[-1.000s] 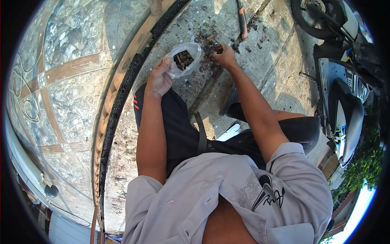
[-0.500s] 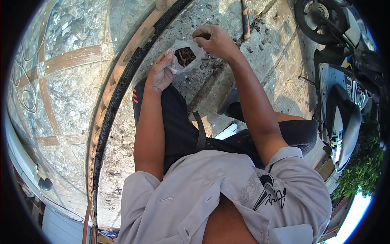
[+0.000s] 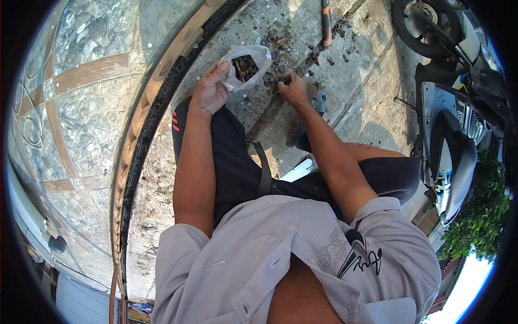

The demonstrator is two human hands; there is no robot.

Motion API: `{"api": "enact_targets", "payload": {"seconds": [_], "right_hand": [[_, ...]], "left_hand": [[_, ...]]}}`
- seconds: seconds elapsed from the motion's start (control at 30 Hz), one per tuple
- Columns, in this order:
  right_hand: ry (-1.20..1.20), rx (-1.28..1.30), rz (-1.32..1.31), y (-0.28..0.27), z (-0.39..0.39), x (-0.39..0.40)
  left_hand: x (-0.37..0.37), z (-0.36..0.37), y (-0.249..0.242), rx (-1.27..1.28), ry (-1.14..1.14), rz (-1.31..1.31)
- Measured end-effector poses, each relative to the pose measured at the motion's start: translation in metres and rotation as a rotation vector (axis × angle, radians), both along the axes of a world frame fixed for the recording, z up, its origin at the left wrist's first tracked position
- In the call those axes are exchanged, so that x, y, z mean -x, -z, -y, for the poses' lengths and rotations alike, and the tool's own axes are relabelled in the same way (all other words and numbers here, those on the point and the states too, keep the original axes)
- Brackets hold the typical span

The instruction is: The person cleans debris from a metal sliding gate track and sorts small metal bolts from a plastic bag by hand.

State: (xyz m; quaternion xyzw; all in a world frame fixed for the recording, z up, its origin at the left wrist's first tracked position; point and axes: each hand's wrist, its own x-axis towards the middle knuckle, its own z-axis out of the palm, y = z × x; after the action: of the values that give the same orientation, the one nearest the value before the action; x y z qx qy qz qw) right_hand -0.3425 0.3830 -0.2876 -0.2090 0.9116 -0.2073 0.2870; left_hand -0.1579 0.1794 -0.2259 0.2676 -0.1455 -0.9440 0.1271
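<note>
Left hand (image 3: 209, 94) grips open plastic bag (image 3: 249, 62) of rusty bits at 12 o'clock; right hand (image 3: 293, 89) pinches at scattered scraps (image 3: 280, 46) on the concrete (image 3: 356, 92), hold unclear.
Risk: thin bag sags or tips, spilling; sharp rusty pieces could cut bare fingers.

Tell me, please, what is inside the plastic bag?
The bag, held open by the left hand, holds small dark brown rusty-looking pieces. Only the top layer shows; what lies deeper is covered, and exactly what the pieces are cannot be told.
</note>
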Motion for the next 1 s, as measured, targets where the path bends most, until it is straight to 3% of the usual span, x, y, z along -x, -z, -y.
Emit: {"api": "enact_targets", "payload": {"seconds": [0.13,0.17,0.23,0.27,0.33,0.37,0.5,0.6,0.7,0.73,0.83,0.87,1.0], "right_hand": [[-0.05,0.101,-0.105,-0.02,0.023,0.016],[-0.048,0.127,-0.128,-0.02,0.03,0.019],[-0.226,0.224,-0.304,0.003,0.038,0.025],[-0.318,0.274,-0.394,0.012,0.041,0.029],[-0.329,0.114,-0.199,0.004,0.054,0.038],[-0.334,0.033,-0.1,-0.003,0.061,0.042],[0.005,0.312,0.176,-0.054,0.079,0.054],[-0.064,0.46,0.236,-0.142,0.092,0.04],[-0.394,0.492,0.228,-0.166,0.107,0.03],[-0.556,0.522,0.135,-0.167,0.112,0.024],[-0.479,0.33,0.135,-0.156,0.115,0.029],[-0.325,0.35,0.128,-0.149,0.112,0.04],[-0.337,0.038,-0.041,-0.039,0.066,0.07]], "left_hand": [[0.004,0.0,-0.006,0.001,-0.012,0.032],[0.001,0.002,0.004,-0.013,0.015,-0.066],[-0.006,0.006,0.034,-0.044,0.075,-0.261],[-0.004,0.003,0.025,-0.025,0.048,-0.158],[0.002,-0.002,-0.002,0.019,-0.014,0.049],[0.001,-0.001,0.001,0.019,-0.01,0.027],[0.002,0.001,0.006,0.012,-0.002,0.002],[0.007,-0.001,-0.005,-0.005,-0.019,0.043],[0.007,-0.001,-0.007,-0.012,-0.029,0.039],[0.006,-0.001,-0.007,-0.016,-0.027,0.028],[0.003,0.0,0.004,-0.004,-0.021,-0.026],[0.001,-0.001,0.005,-0.018,-0.022,-0.049],[-0.002,0.002,0.013,-0.044,0.002,-0.141]]}}
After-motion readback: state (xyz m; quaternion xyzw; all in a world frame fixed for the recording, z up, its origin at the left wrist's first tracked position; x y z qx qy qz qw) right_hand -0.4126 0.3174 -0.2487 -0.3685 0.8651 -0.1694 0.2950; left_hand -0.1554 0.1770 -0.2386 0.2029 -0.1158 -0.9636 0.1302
